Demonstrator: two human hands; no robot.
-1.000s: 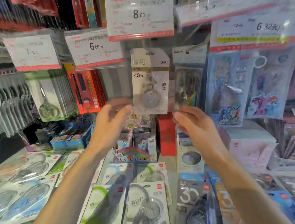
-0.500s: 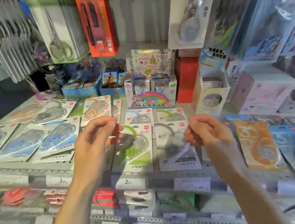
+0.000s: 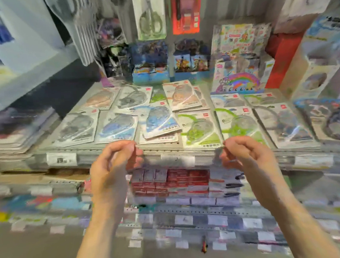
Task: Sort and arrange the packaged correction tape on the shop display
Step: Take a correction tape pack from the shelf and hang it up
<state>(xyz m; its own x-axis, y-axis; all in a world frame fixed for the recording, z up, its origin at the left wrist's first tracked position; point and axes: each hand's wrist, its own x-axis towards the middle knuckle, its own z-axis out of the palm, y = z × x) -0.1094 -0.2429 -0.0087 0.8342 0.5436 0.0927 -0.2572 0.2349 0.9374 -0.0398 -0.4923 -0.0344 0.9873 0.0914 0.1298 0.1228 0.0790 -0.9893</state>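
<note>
1. Both hands are up in front of the shelf edge [image 3: 113,148], level with each other and well apart, and the whole picture is smeared with blur.
2. The left hand [image 3: 109,166] has its fingers curled loosely over, thumb and fingertips close together. Nothing visible sits between them, though the blur means I cannot tell for sure.
3. The right hand [image 3: 246,153] mirrors it: fingers bent inward, tips nearly meeting the thumb, no pack seen in its hold, and here too I cannot tell for certain.
4. The correction tape packs [image 3: 158,119] lie flat on the shelf just beyond the hands, spread in rough rows.
5. A blue pack sits tilted on top of its neighbours near the middle, while the green packs [image 3: 199,128] lie side by side to its right.
6. Grey and orange packs fill the left and back rows.
7. Behind them stands a rainbow box [image 3: 240,78], with a red box [image 3: 281,59] beside it.
8. Packaged scissors [image 3: 149,12] hang above.
9. Below the hands, small red boxes [image 3: 179,179] sit stacked on the lower shelf.
</note>
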